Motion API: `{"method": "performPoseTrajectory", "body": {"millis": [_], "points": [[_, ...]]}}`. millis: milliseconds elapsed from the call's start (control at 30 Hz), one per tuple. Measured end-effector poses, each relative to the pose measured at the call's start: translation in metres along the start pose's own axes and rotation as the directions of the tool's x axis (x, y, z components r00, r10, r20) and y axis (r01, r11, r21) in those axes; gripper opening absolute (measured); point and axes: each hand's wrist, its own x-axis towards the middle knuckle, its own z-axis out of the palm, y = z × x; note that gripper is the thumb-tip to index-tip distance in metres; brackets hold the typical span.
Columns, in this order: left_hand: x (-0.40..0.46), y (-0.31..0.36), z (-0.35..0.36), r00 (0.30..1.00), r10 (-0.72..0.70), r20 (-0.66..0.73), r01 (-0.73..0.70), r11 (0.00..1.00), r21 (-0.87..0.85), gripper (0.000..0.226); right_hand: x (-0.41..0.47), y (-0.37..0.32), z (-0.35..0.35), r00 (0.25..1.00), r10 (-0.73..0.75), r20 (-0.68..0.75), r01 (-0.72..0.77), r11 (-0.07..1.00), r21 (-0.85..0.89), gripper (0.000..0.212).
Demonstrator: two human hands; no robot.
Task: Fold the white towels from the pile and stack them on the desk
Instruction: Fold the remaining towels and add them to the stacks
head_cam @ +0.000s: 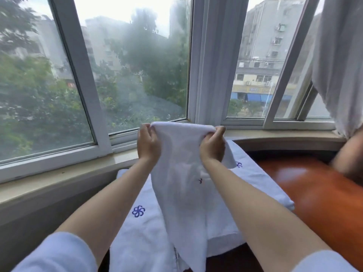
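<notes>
Mid-task, looks like an early fold on one towel. Held towel [182,173] is up in the air in the centre of the frame, top edge pinched at both ends, rest hanging down over the pile and out past the bottom edge. Not yet laid flat.

Left hand [148,143] grips the top left corner, fingers curled round the cloth. Right hand [212,146] grips the top right corner the same way. Hands are apart, level with each other, towel edge stretched between them.

Under it, lower centre: more white towels [141,228] spread on the desk [314,193], blue flower logo [138,211] showing. Some look flat and squared, so possibly already folded; can't tell how many, or which part is the unfolded pile.

Left to do, by my read: finish folding this one, set it on the stack, do whatever remains.

Window [137,65] fills the upper frame, curtain [339,65] upper right.
</notes>
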Motion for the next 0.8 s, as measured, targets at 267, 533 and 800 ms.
{"method": "performPoseTrajectory", "body": {"millis": [267, 533, 800], "points": [[-0.060, 0.048, 0.034, 0.895, -0.092, 0.436, 0.165, 0.977, -0.132, 0.075, 0.058, -0.031, -0.058, 0.987, -0.161, 0.015, 0.132, 0.854, 0.503, 0.011], [-0.058, 0.119, 0.051, 0.924, -0.251, 0.287, 0.377, 0.717, -0.587, 0.010, 0.070, 0.018, -0.090, 0.951, -0.050, 0.306, -0.101, 0.884, 0.457, 0.016], [-0.072, 0.137, 0.070, 0.944, -0.187, 0.272, 0.303, 0.817, -0.491, 0.009, 0.027, 0.037, -0.077, 0.812, -0.068, 0.579, -0.108, 0.958, 0.265, 0.024]]}}
